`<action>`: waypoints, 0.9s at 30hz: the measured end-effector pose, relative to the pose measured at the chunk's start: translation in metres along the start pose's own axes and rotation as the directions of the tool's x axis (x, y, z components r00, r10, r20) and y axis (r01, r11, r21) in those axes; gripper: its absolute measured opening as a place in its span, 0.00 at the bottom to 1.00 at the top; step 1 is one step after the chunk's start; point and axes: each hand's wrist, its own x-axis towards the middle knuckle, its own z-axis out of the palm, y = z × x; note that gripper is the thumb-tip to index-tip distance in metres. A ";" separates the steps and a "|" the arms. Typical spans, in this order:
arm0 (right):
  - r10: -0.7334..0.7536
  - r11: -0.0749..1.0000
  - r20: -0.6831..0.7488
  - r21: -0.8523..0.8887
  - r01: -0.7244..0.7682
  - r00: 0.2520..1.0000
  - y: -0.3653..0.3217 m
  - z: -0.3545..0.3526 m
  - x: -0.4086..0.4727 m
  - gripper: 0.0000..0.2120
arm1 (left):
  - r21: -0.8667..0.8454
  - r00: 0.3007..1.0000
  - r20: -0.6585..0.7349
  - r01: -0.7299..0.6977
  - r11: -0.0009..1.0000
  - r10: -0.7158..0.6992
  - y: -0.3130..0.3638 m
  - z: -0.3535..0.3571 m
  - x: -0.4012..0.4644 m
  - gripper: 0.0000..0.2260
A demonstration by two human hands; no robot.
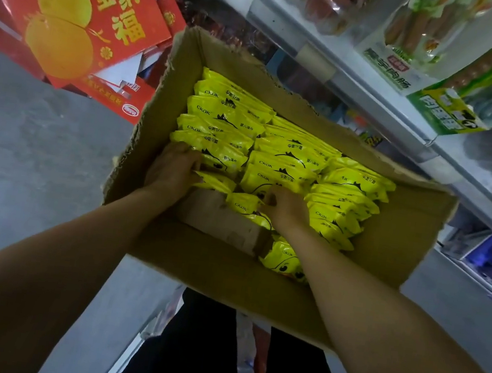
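- Mostly hidden are the fingers of both hands, sunk among the goods, so whether they grip anything cannot be told. Items on the shelf (385, 111) at the upper right are blurred and cut off.
- Yellow packets (286, 160) with black print stand on edge in tight rows inside an open cardboard box (389, 238), beside the shelf and near a red carton (73, 13).
- Both bare arms reach down into the box. The left hand (174, 170) presses against the near left row, and the right hand (286, 207) sits in the middle row, thumb lying on a packet.
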 end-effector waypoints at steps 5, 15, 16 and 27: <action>-0.081 0.971 0.010 0.224 0.076 0.997 0.010 -0.023 -0.019 0.06 | -0.240 0.993 0.004 0.113 0.964 -0.115 0.004 -0.012 -0.016 0.11; -0.075 0.818 -0.030 0.570 0.079 0.997 0.022 -0.112 -0.073 0.05 | -0.422 0.994 -0.110 -0.048 0.905 0.002 0.090 -0.064 -0.075 0.11; -0.051 0.784 -0.050 0.617 0.071 0.997 0.025 -0.119 -0.082 0.07 | -0.450 0.992 -0.126 -0.072 0.890 0.016 0.102 -0.067 -0.083 0.10; -0.047 0.220 -0.239 0.945 0.243 0.970 0.139 -0.199 -0.228 0.06 | -0.581 0.929 -0.323 -0.347 0.736 0.183 0.283 -0.045 -0.211 0.11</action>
